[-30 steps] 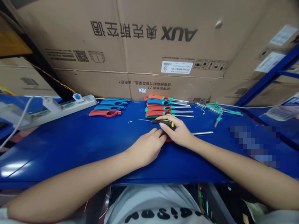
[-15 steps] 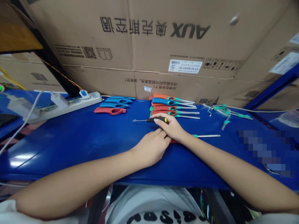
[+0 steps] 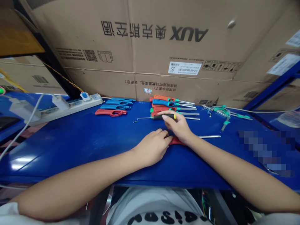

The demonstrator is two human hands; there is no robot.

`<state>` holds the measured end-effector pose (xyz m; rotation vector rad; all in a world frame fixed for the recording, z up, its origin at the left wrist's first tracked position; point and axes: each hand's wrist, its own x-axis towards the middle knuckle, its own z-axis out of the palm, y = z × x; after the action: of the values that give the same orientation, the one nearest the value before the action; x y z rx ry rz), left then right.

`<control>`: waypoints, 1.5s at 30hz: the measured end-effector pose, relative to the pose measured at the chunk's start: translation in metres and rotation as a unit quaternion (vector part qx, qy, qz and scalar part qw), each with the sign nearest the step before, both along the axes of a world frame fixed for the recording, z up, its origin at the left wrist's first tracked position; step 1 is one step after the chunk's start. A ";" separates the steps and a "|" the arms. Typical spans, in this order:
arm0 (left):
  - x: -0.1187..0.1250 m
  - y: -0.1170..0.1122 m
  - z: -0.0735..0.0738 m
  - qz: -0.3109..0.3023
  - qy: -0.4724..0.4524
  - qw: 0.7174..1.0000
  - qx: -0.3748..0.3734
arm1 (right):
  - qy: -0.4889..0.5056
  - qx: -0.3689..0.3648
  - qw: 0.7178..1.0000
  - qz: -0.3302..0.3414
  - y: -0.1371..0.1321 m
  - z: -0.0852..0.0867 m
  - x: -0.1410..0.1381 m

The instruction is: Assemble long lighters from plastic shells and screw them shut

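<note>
My right hand (image 3: 179,125) is closed around the black and yellow handle of a screwdriver (image 3: 164,117), whose thin shaft points left. Just left of its tip, a few tiny screws (image 3: 135,121) lie on the blue tabletop (image 3: 89,140). My left hand (image 3: 153,147) is curled over the handle end of a red lighter (image 3: 178,141) lying flat, its metal tube reaching out to the right beyond my right wrist. Part of this lighter is hidden under both hands. Behind my right hand lies a row of long-nosed lighters (image 3: 164,103) in orange, blue and red.
Several blue and red handle shells (image 3: 111,112) lie at back left, beside a white power strip (image 3: 67,107) with plugs and cables. Loose green-ended tubes and parts (image 3: 221,112) are at back right. A large cardboard box (image 3: 140,50) stands behind the table.
My right hand has shifted right with the screwdriver, drawing its tip away from the tiny screws. More of the red lighter now shows. My left hand stays in place.
</note>
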<state>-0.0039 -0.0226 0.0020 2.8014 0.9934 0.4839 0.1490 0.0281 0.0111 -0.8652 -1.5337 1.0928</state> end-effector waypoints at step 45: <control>0.007 0.014 -0.006 0.080 -0.393 0.901 -0.166 | 0.162 -0.004 0.978 -0.132 -0.013 0.038 0.043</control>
<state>0.0030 -0.0086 -0.0044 1.9258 0.9735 1.2038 0.1917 0.0150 0.0491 -0.8233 -1.1111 0.9908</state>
